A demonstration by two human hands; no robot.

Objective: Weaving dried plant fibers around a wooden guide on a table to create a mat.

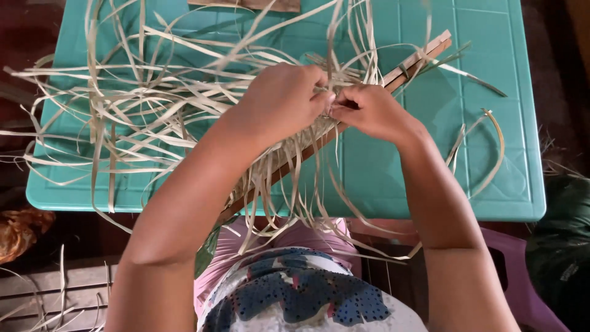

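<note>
Patterned shirt [307, 301] nearest; beyond it, left hand [283, 98] and right hand [369, 110] meet fingertip to fingertip, pinching pale weaving strips [123, 117] over a diagonal wooden slat [418, 58]. Strips fan left across the far teal plastic table [491, 154].

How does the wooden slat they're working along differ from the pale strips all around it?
The wooden slat is straight, stiff and brown, lying diagonally across the green table; the pale strips are thin, cream-coloured and curl loosely in all directions. The slat is one piece; the strips are many. The left hand and right hand pinch strips beside the slat. Both rest on the table.
</note>
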